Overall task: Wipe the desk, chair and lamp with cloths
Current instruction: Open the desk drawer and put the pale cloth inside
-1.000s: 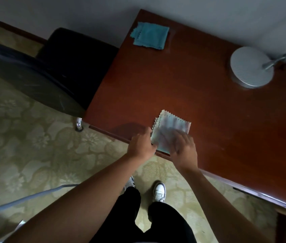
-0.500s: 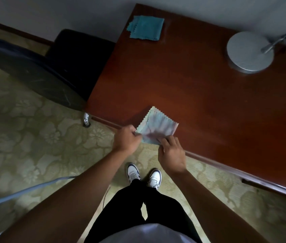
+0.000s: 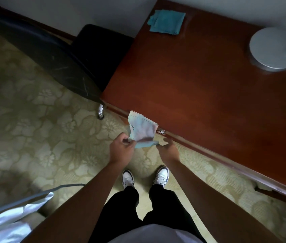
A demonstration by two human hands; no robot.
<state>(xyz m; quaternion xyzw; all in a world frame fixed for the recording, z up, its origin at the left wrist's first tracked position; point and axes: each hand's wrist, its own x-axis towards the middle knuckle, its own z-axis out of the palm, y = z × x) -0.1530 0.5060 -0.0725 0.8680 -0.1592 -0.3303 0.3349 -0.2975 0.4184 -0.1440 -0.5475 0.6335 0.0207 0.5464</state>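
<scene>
While the person stood on the patterned carpet (image 3: 38, 130) at the near edge of the desk (image 3: 208, 95), the left hand (image 3: 122, 149) was closed in a pinch on the left edge of a pale cloth (image 3: 141, 131) with a zigzag-cut border, thumb and fingers gripping it. That pale cloth hung in the air just off the desk's near edge, its upper corner overlapping the edge in view; whether it touched the wood could not be told. The right hand (image 3: 167, 150) sat just beside the cloth's lower right corner, fingers loosely curled and partly open; whether it had hold of the fabric could not be told. A teal cloth (image 3: 166, 21) lay folded flat at the far left corner of the desk. The lamp (image 3: 275, 49) showed its round grey base near the far right edge, a metal stem rising from it. A black chair (image 3: 79, 55) stood against the desk's left edge, one wheel showing near the near left corner. White shoes (image 3: 161, 176) pointed toward the desk.
</scene>
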